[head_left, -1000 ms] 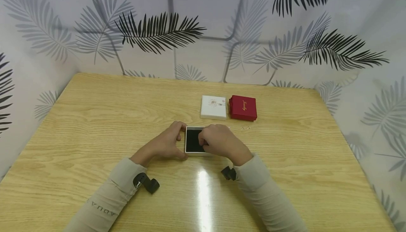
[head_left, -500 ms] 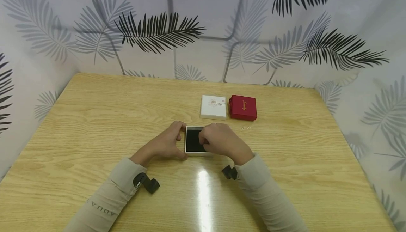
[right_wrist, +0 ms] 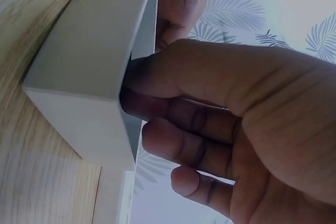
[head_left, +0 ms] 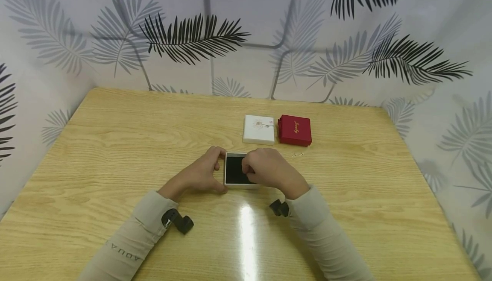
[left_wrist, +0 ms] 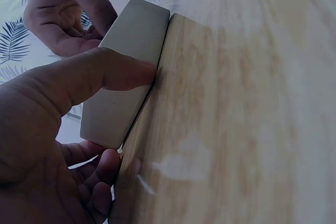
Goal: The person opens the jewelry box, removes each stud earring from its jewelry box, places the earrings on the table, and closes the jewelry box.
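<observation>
A small white open box (head_left: 241, 186) with a black pad (head_left: 235, 171) inside lies on the table in front of me. My left hand (head_left: 200, 173) grips its left end, thumb (left_wrist: 131, 73) along the near wall and fingers at the far side. My right hand (head_left: 269, 168) is over the box's right part. In the right wrist view its thumb (right_wrist: 173, 69) and index finger dip inside the rim, close together, while the other fingers curl outside. Their tips are hidden by the wall, so anything pinched there cannot be seen.
Behind the open box lie a white lid or flat box (head_left: 258, 130) with a flower print and a red box (head_left: 295, 130) with gold lettering. Two tiny thin pale pieces (head_left: 298, 155) lie right of my right hand. A patterned curtain (head_left: 246, 71) hangs behind the table.
My right hand has shifted very slightly right and away from me over the box. The left hand and the box have stayed in place.
</observation>
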Motion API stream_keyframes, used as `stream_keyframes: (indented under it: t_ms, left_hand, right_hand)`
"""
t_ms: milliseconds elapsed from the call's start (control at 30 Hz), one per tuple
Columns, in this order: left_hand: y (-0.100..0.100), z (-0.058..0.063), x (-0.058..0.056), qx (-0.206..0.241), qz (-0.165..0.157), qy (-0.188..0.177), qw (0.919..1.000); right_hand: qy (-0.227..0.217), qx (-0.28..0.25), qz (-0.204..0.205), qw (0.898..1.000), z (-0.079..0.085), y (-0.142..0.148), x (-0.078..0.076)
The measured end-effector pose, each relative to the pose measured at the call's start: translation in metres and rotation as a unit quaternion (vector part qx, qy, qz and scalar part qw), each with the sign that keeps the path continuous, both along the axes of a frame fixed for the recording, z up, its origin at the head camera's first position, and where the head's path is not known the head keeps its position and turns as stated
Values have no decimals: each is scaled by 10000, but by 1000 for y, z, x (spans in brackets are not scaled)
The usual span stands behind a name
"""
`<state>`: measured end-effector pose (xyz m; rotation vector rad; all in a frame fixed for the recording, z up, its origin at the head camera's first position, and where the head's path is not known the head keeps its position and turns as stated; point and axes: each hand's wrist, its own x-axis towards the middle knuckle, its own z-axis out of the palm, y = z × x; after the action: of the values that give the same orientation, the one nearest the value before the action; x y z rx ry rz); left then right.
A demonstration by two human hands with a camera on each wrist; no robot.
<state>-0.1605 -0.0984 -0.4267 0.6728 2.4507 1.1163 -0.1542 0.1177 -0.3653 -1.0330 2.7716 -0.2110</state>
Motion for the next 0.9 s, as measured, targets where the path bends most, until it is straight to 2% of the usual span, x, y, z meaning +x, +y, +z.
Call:
stream_keyframes:
  t_ms: [367, 767, 900]
  left_hand:
    - [0, -1, -1, 49, -22, -16, 10000]
    - [0, -3, -2, -29, 14, -5, 10000]
    - [0, -2, -2, -55, -4, -6, 10000]
  right_hand:
    - [-82, 83, -141, 9998, 2, 2, -1]
    - [-89, -223, -119, 9996, 9, 14, -4]
    - [-168, -266, -228, 9992, 11, 17, -5]
